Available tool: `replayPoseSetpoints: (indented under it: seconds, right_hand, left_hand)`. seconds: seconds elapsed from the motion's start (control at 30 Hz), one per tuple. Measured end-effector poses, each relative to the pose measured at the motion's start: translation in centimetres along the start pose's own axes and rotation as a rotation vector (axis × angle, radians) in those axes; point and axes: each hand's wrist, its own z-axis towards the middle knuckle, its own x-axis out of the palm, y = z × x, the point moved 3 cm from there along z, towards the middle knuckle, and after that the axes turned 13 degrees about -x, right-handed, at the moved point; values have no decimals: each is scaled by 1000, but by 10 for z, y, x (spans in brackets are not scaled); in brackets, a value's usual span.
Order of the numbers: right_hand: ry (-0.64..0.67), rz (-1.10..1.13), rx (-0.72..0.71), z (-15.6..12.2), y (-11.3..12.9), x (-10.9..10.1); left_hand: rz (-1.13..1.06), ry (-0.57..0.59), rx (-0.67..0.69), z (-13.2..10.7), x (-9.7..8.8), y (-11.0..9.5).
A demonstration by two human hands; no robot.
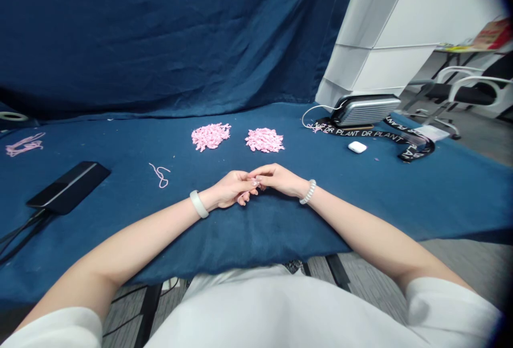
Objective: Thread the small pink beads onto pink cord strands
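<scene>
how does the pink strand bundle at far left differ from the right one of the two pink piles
The strand bundle is long, thin strands; the right pile is many small pieces. The strand bundle lies stretched out; the right pile is a compact heap. Both are pink, on the blue cloth.

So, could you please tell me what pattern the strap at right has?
The strap is black with white DR PLANT lettering, clearest in head view.
</scene>
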Motion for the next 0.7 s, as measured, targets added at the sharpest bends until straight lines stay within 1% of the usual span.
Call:
replayPoseSetpoints:
  seconds: [0.3, 0.53, 0.6, 0.7]
  right_hand:
    - [53, -39, 0, -1, 2, 2]
    - [98, -69, -32, -1, 12, 6]
    - [81, -67, -34, -1, 13, 7]
    - [0, -70, -29, -1, 12, 7]
  left_hand:
    - [6, -5, -25, -2, 2, -2]
    - [31, -23, -37, -3, 3, -1]
    - [29, -16, -29, -2, 3, -1]
    - [16, 0, -21, 0, 2, 0]
